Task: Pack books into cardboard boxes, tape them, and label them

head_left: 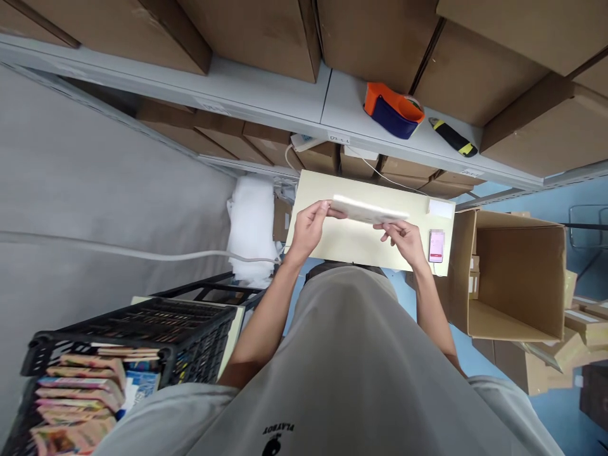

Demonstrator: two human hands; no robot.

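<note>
A thin, pale, flat rectangular item [368, 210], book-like but blurred, is held tilted above the cream tabletop [351, 247]. My left hand [310, 227] pinches its left end, with the thumb on top and fingers reaching under the near edge. At the lower right edge, my right hand [401, 239] grips it with bent fingers. I cannot make out any print on it. To the right of my right hand, a phone [436, 246] with a lit screen lies on the table. A small white paper slip or label [441, 208] is just behind the phone.
A large open cardboard box [517, 278] stands to the right. On the shelf ahead are an orange and blue tape dispenser [393, 111] and a yellow-black utility knife [453, 137]. A black crate [99, 342] with several books is at lower left, white wrapping [251, 228] behind it.
</note>
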